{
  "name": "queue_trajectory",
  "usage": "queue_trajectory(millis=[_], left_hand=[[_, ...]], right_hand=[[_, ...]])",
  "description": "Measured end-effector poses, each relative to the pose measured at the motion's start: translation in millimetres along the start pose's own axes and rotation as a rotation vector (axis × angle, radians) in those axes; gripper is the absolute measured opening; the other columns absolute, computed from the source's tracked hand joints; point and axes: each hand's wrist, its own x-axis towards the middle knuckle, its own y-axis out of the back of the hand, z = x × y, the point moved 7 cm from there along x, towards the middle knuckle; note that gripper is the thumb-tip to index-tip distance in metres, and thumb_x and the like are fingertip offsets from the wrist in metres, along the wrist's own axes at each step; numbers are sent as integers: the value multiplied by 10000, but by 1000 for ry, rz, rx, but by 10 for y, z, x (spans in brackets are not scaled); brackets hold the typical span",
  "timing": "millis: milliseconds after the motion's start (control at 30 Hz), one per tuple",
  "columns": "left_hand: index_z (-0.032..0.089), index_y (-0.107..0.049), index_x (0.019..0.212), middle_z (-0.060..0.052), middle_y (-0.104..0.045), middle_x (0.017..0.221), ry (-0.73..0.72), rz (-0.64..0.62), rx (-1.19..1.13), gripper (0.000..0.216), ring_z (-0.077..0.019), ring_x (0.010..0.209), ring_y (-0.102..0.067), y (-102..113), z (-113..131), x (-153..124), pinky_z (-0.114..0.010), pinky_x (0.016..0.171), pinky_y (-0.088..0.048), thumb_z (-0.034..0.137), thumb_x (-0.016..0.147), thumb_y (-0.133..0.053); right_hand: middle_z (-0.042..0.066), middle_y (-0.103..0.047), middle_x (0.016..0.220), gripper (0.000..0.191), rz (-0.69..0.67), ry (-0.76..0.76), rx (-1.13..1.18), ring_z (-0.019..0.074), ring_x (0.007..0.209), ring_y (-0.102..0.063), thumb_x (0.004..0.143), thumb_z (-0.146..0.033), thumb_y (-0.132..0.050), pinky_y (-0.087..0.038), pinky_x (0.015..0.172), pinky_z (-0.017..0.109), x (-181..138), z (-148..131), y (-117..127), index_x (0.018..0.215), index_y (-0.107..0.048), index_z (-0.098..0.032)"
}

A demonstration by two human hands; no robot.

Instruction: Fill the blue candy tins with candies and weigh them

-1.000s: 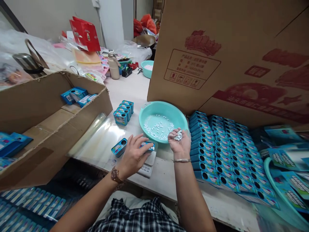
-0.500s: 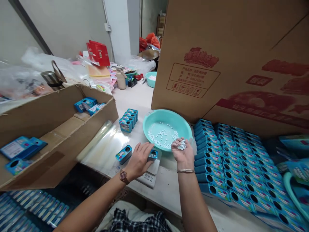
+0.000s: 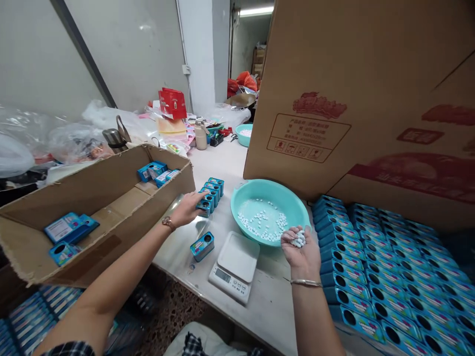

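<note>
My left hand (image 3: 187, 207) reaches out over the table and grips a small blue tin (image 3: 204, 206) at the near end of a short row of blue tins (image 3: 213, 190). My right hand (image 3: 301, 249) is cupped palm up beside the teal basin (image 3: 245, 194), holding a heap of small white candies (image 3: 298, 240). More white candies lie in the basin. A white digital scale (image 3: 236, 265) sits bare in front of me. One blue tin (image 3: 202, 245) stands alone to the left of the scale.
An open cardboard box (image 3: 111, 198) with a few blue packs sits at left. A tall carton (image 3: 356, 99) stands behind the basin. Several rows of blue tins (image 3: 374, 262) fill the right. A bottle (image 3: 201, 136), a far teal bowl (image 3: 243, 134) and bags clutter the back.
My left hand lifted a blue tin off the scale and carried it left and away to the row of tins. My right hand kept its candies. The view tilted up.
</note>
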Motion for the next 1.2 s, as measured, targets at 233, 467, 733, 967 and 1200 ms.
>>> queue_trajectory(millis=[233,467,733,967,1200], left_hand=[[217,-635,1167,-99,-644,1158,-43,-38,49,377,-270,1134,-527,-251,-252,53,-435,1008,-404,164,794,-644],[200,-409,1401,-133,-521,1356,172,237,-231,591,-259,1254,-502,-28,124,-530,-453,1058,-413,404,883,-606],[231,-525,1217,-89,-645,1097,251,9,-161,385,-262,976,-645,-512,677,-1089,-396,824,-525,378,874,-617],[250,-541,1227,-82,-639,1137,5,47,-347,343,-240,1039,-606,-165,1185,-660,-393,904,-487,255,890,-609],[231,-503,1325,-113,-611,1234,-97,-118,-408,505,-275,1145,-576,-585,1479,-415,-452,978,-483,201,843,-649]], right_hand=[[-39,-472,616,297,-16,15,-6,81,457,-443,1000,-290,-317,-404,435,192,-16,29,-58,782,-490,-190],[-45,-472,624,224,-29,19,-45,69,453,-445,967,-258,-380,-413,447,180,42,84,-17,778,-482,-191],[-55,-469,615,178,-101,-24,-102,71,456,-451,941,-243,-428,-415,446,175,76,224,-111,772,-468,-204],[-52,-477,600,213,-40,16,-75,71,456,-451,960,-236,-361,-411,455,174,21,149,-86,778,-466,-201],[-39,-512,623,282,30,-30,-19,72,486,-503,987,-256,-310,-469,498,200,2,113,-63,781,-493,-194]])
